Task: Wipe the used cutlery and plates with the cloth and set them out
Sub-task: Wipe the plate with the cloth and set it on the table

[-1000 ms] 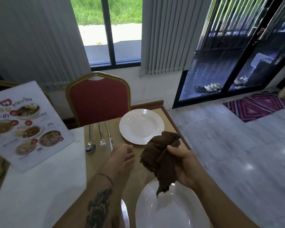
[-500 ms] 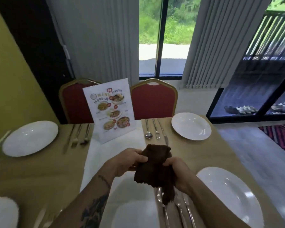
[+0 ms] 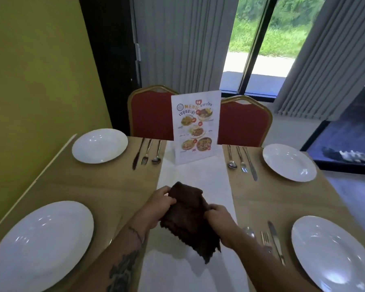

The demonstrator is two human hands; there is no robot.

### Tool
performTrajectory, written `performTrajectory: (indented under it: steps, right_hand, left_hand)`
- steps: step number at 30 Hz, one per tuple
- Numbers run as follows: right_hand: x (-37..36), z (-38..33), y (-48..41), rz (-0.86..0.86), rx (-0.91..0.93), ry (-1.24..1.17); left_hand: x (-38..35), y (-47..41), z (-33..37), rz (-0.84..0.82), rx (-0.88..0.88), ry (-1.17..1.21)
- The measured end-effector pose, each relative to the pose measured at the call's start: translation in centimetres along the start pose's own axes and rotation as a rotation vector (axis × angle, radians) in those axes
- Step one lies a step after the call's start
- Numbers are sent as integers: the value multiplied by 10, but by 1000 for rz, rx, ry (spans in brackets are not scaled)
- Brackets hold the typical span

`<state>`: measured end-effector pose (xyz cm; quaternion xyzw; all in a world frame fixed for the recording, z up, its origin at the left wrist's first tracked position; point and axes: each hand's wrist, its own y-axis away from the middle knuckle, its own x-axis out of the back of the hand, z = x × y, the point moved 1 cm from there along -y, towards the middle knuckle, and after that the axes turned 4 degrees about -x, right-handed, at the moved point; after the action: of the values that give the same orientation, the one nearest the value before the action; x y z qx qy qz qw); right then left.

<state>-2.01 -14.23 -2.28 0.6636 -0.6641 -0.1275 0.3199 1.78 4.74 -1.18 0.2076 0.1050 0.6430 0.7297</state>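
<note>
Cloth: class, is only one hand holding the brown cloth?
No, the left hand and the right hand both grip the cloth over the white runner.

A tan tabletop (image 3: 89,186) is carrying a white runner (image 3: 198,178) lying lengthwise down its middle. A menu card (image 3: 195,129) is standing upright on the runner's far end. White plates are sitting at the corners: far-left plate (image 3: 100,145), far-right plate (image 3: 289,162), near-left plate (image 3: 40,245), near-right plate (image 3: 333,253). The far-left cutlery set (image 3: 147,153), far-right cutlery set (image 3: 241,161) and near-right cutlery set (image 3: 265,238) are each lying between their plate and the runner.
</note>
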Motion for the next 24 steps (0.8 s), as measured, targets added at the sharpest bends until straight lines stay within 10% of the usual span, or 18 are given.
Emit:
performTrajectory:
  steps: [24]
  right_hand:
    - [15,33,-35,143,-43,394]
  left_hand:
    - [-29,-33,-42,43,-77,-447]
